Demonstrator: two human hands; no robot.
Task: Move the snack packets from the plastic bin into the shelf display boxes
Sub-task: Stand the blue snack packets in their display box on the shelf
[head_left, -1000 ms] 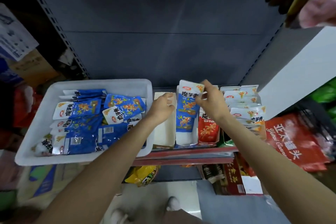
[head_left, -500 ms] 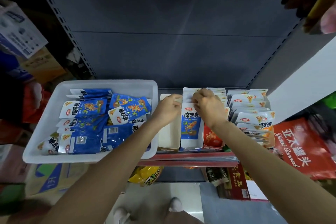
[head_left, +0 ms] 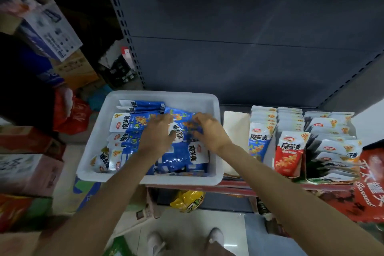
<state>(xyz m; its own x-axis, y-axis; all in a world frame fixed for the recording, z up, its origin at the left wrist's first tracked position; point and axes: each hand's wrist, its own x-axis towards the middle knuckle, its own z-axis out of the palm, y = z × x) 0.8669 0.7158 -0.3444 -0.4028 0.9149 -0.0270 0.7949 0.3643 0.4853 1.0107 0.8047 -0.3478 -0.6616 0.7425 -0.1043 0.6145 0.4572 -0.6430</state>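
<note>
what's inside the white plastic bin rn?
The white plastic bin holds a loose pile of blue-and-white snack packets. Left hand and right hand cover the middle; lower layers and the bin floor are hidden.

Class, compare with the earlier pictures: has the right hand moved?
Yes. The right hand has moved left, from the display boxes to over the blue packets in the white bin.

Readable text: snack packs and one red bag.
"魔芋爽" on the blue-and-white foil packet [head_left: 258, 140] and red-and-white foil packet [head_left: 289, 151] in the display boxes; "Canned" in white script on the large red bag [head_left: 368, 185], far right.
</note>
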